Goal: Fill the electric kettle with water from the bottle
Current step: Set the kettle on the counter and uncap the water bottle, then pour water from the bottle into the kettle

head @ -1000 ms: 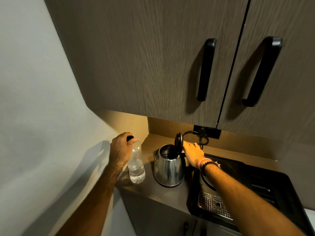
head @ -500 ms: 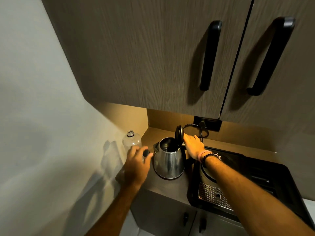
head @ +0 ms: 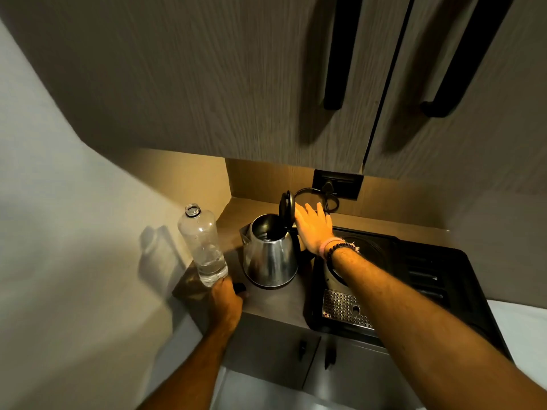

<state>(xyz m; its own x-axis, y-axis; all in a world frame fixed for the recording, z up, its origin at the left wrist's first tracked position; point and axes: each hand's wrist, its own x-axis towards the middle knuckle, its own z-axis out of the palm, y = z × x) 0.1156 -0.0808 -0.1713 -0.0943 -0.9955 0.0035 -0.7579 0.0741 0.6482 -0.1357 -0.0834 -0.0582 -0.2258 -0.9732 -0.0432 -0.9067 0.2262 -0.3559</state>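
Observation:
A clear plastic bottle [head: 204, 244] stands uncapped on the counter's left corner, with a little water at its bottom. To its right sits the steel electric kettle [head: 270, 253], its black lid [head: 287, 207] flipped upright and the inside dark. My left hand [head: 226, 301] rests on the counter just in front of the bottle's base, fingers curled around the small black bottle cap [head: 239, 288]. My right hand [head: 313, 229] is behind the kettle with fingers spread, its fingertips against the raised lid.
A black tray [head: 444, 279] with a perforated metal drip grate [head: 344, 312] fills the counter right of the kettle. The kettle's cord loops to a wall socket [head: 337, 183]. Wall cupboards with black handles hang low overhead; a wall closes the left side.
My left hand took the cap off the bottle and came down to the counter's front edge with it. My right hand stayed at the kettle lid. The view tilted downward.

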